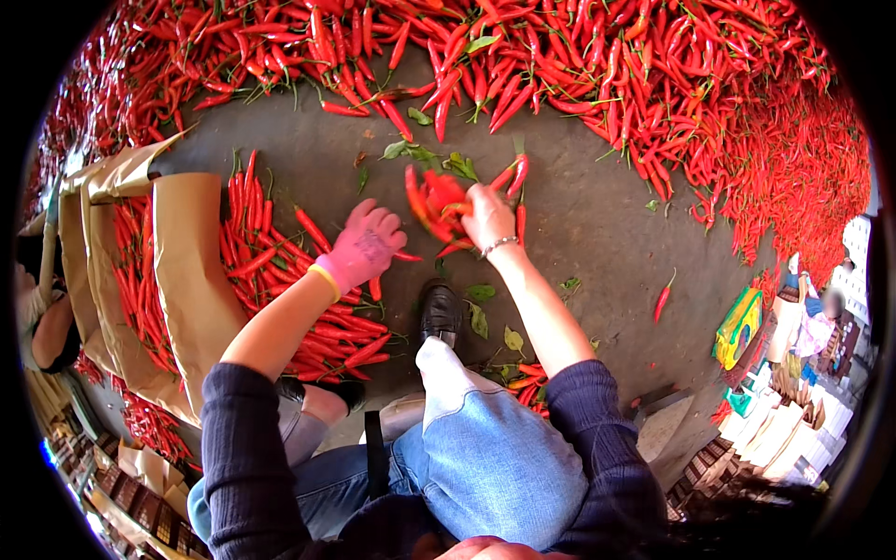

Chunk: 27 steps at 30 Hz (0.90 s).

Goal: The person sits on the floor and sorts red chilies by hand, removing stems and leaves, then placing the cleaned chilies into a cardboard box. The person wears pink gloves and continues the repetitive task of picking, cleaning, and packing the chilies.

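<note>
My left hand point(369, 241), in a pink glove with a yellow cuff, hovers at the right edge of a laid-out heap of red chili peppers point(259, 259). Its fingers curl downward, and what lies under them is hidden. A pepper tip pokes out beside it. My right hand point(488, 218), bare with a bracelet at the wrist, grips a blurred bunch of red chili peppers point(441, 199) over the dark floor. More peppers point(520, 175) show just beyond that hand. Green leaves point(458, 166) lie near the bunch.
A large mound of red chili peppers point(616, 77) curves around the far side. Left stands an open brown paper bag point(199, 245) with peppers inside. A yellow-green bag point(739, 329) and a person point(815, 329) are at right. My shoe point(441, 311) rests on the floor point(602, 231).
</note>
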Each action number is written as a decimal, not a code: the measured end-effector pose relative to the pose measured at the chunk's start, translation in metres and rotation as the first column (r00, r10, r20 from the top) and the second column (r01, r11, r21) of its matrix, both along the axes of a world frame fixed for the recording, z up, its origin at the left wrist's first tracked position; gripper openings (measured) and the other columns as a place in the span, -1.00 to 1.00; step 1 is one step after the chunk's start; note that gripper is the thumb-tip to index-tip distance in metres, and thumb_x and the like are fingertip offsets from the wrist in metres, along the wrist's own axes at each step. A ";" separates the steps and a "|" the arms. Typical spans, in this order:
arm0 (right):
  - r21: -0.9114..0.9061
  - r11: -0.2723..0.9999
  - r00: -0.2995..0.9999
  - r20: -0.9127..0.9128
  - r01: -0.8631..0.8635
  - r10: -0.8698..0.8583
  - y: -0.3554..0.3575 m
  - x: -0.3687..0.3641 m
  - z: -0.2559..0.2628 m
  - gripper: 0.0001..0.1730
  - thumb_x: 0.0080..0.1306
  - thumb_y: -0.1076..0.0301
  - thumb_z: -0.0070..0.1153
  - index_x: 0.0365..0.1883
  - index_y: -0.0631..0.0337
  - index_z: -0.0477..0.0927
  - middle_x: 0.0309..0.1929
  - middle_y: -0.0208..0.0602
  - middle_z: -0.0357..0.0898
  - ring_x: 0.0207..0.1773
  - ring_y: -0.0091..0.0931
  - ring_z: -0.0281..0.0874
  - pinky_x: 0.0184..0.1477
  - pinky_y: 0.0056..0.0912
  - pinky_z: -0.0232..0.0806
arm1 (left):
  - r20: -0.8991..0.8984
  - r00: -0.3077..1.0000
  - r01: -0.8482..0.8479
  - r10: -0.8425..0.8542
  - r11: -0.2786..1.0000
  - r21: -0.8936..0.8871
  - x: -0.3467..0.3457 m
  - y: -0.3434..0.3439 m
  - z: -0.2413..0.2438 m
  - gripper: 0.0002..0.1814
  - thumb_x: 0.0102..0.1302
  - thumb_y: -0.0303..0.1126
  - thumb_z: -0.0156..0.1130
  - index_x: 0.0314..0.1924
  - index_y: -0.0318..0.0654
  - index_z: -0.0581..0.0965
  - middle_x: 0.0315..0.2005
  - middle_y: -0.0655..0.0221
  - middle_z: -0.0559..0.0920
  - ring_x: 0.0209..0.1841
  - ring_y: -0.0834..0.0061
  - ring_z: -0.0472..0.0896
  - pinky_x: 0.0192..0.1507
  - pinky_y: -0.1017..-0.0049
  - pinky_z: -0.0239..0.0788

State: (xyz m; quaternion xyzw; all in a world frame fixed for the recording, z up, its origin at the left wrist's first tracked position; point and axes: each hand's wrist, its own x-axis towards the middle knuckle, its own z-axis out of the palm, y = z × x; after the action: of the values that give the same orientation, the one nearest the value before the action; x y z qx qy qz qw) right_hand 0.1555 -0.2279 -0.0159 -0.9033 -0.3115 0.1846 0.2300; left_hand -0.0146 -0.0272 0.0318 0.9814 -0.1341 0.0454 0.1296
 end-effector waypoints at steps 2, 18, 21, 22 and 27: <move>0.076 0.997 0.995 -0.104 0.002 0.006 -0.004 -0.002 0.018 -0.82 0.17 0.33 0.24 -0.26 0.09 0.59 -0.33 -0.10 0.65 -0.23 -0.04 0.63 -0.23 0.04 0.44 | -0.260 0.945 -0.231 0.198 0.967 -0.103 -0.011 0.009 0.006 -0.81 0.04 -0.38 0.23 -0.28 -0.08 0.50 -0.26 0.30 0.56 -0.17 0.21 0.59 -0.11 0.19 0.41; 0.132 0.684 0.516 -0.760 0.717 -0.395 -0.042 0.094 0.010 -0.82 0.13 0.40 0.24 -0.29 0.25 0.64 -0.53 -0.37 0.61 -0.59 -0.55 0.50 -0.52 -0.41 0.35 | -0.625 0.398 -0.867 0.671 0.498 -0.018 -0.014 0.004 0.015 -0.54 0.21 0.00 0.24 -0.05 -0.18 0.57 -0.25 0.08 0.67 -0.10 0.08 0.63 -0.08 0.14 0.41; 0.216 0.726 0.397 -0.914 0.653 -0.085 -0.041 0.073 0.026 -0.72 0.28 0.42 0.09 -0.03 0.23 0.60 -0.48 -0.43 0.57 -0.62 -0.68 0.40 -0.65 -0.57 0.23 | -0.682 0.337 -0.890 0.649 0.456 -0.006 0.001 -0.016 0.000 -0.56 0.19 -0.04 0.23 -0.07 -0.20 0.55 -0.15 0.11 0.66 0.00 0.08 0.60 0.02 0.20 0.41; 0.233 0.849 0.500 -0.865 0.474 -0.042 -0.043 0.068 0.034 -0.70 0.29 0.41 0.08 -0.01 0.24 0.59 -0.46 -0.44 0.57 -0.57 -0.68 0.43 -0.62 -0.57 0.26 | -0.657 0.343 -0.921 0.671 0.377 -0.096 -0.006 -0.019 -0.003 -0.59 0.18 -0.09 0.23 -0.08 -0.20 0.55 -0.16 0.11 0.65 -0.01 0.08 0.60 0.02 0.21 0.40; 0.193 0.850 0.627 -0.755 0.491 -0.191 -0.064 0.056 0.044 -0.65 0.37 0.50 0.05 0.13 0.32 0.50 -0.27 -0.27 0.65 -0.42 -0.55 0.61 -0.31 -0.50 0.57 | -0.850 0.214 -0.826 0.481 -0.375 -0.420 -0.044 0.000 -0.012 -0.67 0.23 -0.30 0.20 -0.01 -0.18 0.51 -0.41 0.41 0.53 -0.37 0.50 0.50 -0.31 0.42 0.42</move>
State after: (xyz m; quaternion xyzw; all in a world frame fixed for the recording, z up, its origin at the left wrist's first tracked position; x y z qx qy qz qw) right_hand 0.2113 -0.2919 0.0276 -0.7400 -0.0467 0.4062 0.5341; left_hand -0.0583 -0.0274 0.0199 0.5430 0.5699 0.0283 0.6161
